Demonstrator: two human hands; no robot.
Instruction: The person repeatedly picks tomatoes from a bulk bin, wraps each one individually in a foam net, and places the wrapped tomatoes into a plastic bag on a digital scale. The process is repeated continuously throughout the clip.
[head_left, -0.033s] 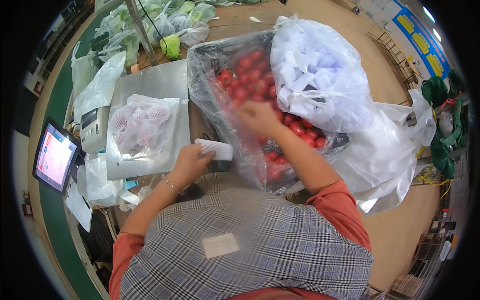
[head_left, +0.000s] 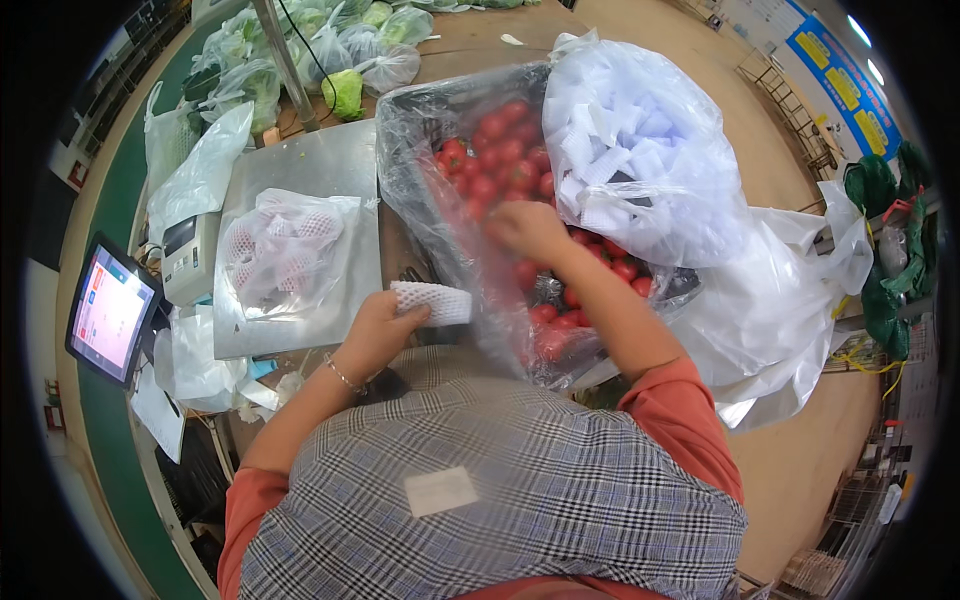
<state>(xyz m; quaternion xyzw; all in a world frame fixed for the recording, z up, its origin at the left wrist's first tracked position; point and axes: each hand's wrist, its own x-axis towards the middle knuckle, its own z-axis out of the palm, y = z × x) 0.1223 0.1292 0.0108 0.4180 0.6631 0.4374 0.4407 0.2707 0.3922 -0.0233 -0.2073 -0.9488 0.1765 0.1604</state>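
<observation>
My left hand (head_left: 378,328) is closed on a white foam net sleeve (head_left: 434,303), pinching one end just in front of my apron. Over a crate lined with clear plastic (head_left: 405,135), my right hand (head_left: 527,232) reaches among loose red tomatoes (head_left: 515,172). Its fingers are curled and slightly blurred; anything inside them is hidden. To the left, a clear bag of net-wrapped tomatoes (head_left: 285,250) lies on a metal scale plate (head_left: 345,165). A big clear bag of white foam sleeves (head_left: 640,140) rests across the crate's right side.
A label printer (head_left: 188,262) and a lit screen (head_left: 112,312) stand left of the scale. Bagged green vegetables (head_left: 245,85) and a metal post (head_left: 285,65) are at the far left. White plastic sheeting (head_left: 765,310) hangs at the crate's right.
My right hand has shifted slightly to the right over the tomatoes. The foam net sleeve in my left hand has moved a little to the right.
</observation>
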